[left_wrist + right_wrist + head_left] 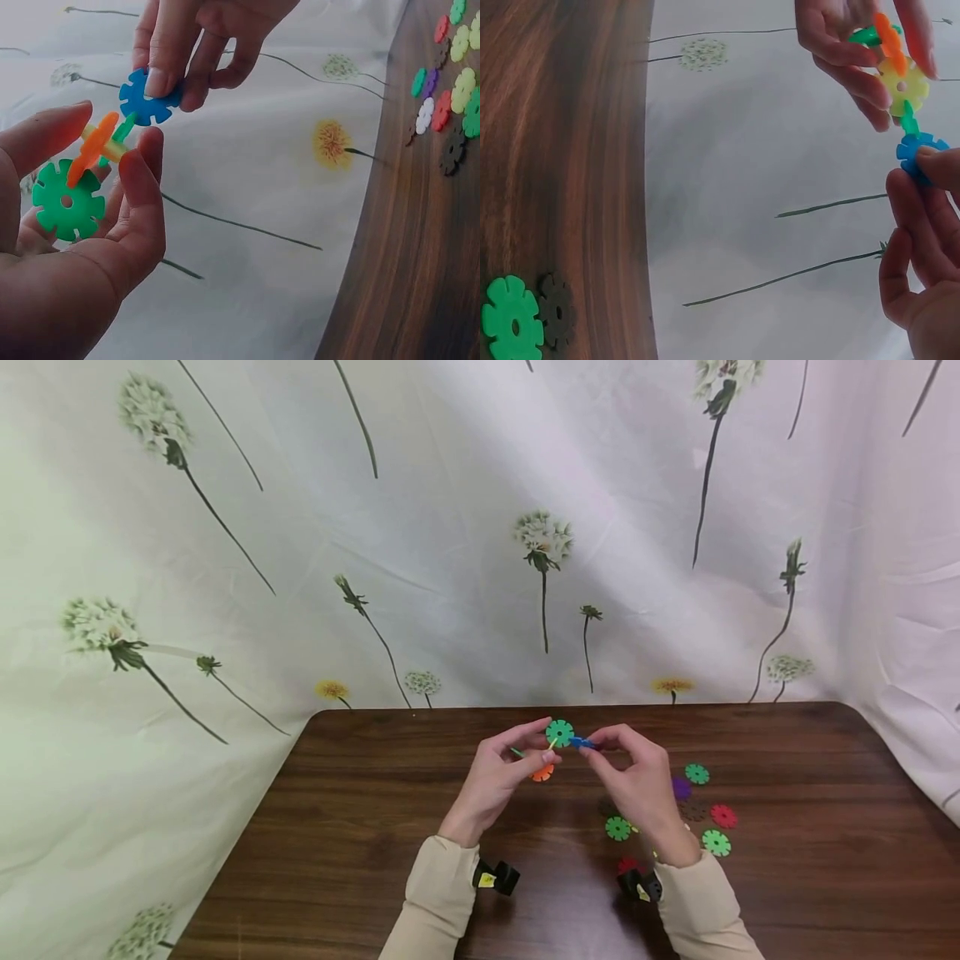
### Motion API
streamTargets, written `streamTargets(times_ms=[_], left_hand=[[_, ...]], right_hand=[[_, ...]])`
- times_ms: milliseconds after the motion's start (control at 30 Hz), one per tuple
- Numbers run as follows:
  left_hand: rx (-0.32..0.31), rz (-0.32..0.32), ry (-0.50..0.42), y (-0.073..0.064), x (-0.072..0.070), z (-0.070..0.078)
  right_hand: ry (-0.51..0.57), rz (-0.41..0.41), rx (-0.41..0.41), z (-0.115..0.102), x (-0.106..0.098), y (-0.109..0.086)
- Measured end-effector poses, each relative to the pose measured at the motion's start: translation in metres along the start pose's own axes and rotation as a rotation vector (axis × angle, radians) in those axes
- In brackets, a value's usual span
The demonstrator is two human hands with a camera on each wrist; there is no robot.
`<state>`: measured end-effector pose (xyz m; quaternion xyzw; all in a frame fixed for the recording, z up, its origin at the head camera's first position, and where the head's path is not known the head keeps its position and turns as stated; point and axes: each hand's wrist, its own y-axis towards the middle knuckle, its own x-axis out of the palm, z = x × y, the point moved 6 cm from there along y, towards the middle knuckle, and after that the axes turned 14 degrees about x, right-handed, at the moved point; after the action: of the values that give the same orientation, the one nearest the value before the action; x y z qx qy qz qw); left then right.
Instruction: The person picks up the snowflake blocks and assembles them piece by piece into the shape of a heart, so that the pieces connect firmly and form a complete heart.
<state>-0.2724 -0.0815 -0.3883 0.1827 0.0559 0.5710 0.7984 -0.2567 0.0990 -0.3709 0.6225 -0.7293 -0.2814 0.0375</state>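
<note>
My left hand (491, 777) pinches a small chain of notched plastic discs between thumb and fingers. The chain has an orange disc (94, 150), a yellow disc (913, 73), a large green disc (82, 211) on one side and another green disc (559, 723) on the other. Between the thumb and fingertips of my right hand (637, 777) is a blue notched disc (139, 101). Its edge meets the far green disc (909, 116) of the chain. How deep the slots sit in each other cannot be told. Both hands are raised over the table's back part.
Loose discs lie on the brown wooden table (337, 843) around and under the right forearm, among them a purple disc (681, 788), a red disc (723, 810) and a green disc (716, 850). A white dandelion-print cloth (465, 610) hangs behind the table's back edge.
</note>
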Motion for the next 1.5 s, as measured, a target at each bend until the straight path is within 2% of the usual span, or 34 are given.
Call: streamTargets(times_ms=[267, 433, 600, 733, 967, 1133, 1233, 1500], left_hand=[[0.034, -0.019, 0.095, 0.0, -0.001, 0.001], [0.049, -0.017, 0.163, 0.0, -0.001, 0.001], [0.038, -0.008, 0.224, -0.001, -0.001, 0.001], [0.029, -0.008, 0.232, -0.001, -0.001, 0.002], [0.028, -0.019, 0.2, 0.0, -0.001, 0.002], [0.02, -0.034, 0.132, 0.0, 0.0, 0.0], [0.024, -0.03, 0.096, 0.0, 0.0, 0.0], [0.024, -0.034, 0.042, 0.0, 0.0, 0.0]], right_hand=[[-0.027, 0.07, -0.046, -0.001, 0.003, -0.001], [-0.065, 0.109, -0.113, -0.004, 0.006, -0.004], [-0.09, 0.132, -0.168, -0.006, 0.008, -0.006], [-0.127, 0.15, -0.198, -0.008, 0.009, -0.007], [-0.139, 0.175, -0.211, -0.009, 0.01, -0.008], [-0.064, 0.185, -0.197, -0.009, 0.011, -0.01], [-0.027, 0.175, -0.187, -0.008, 0.011, -0.009], [-0.038, 0.131, -0.213, -0.005, 0.011, -0.006]])
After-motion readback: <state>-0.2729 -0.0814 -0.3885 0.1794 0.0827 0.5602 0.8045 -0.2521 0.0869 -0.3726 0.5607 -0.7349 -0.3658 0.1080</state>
